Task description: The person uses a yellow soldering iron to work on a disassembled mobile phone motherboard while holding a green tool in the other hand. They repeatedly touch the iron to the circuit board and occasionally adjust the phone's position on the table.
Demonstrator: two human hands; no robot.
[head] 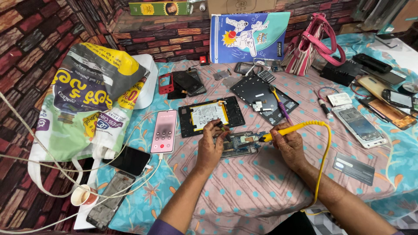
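The opened phone (239, 144) lies flat on the dotted pink cloth (244, 187), right between the person's two hands, its back off and its blue-green board and metal parts showing (the small parts inside are too fine to make out from here). The left hand (209, 146) rests at the phone's left end, fingers curled in close and pinched on a small dark tool or part (223, 127) held just above the phone's upper left edge; what that piece is I cannot tell. The right hand (288, 142) sits just to the right of the phone, fingers wrapped around the yellow soldering iron (285, 129), gripped like a pen, its tip slanting down and left to the phone's right end. Whether the tip touches the board I cannot tell. The iron's yellow cord (324, 161) loops up over the hand and drops down past the right wrist toward the table edge. Both forearms come in from the bottom, angled toward each other, wrists low over the cloth. Just behind the left hand lies a black tablet frame (230, 114) with its battery exposed, and to its left a pink phone (164, 130) with a lit screen, plugged to a white cable (130, 182).
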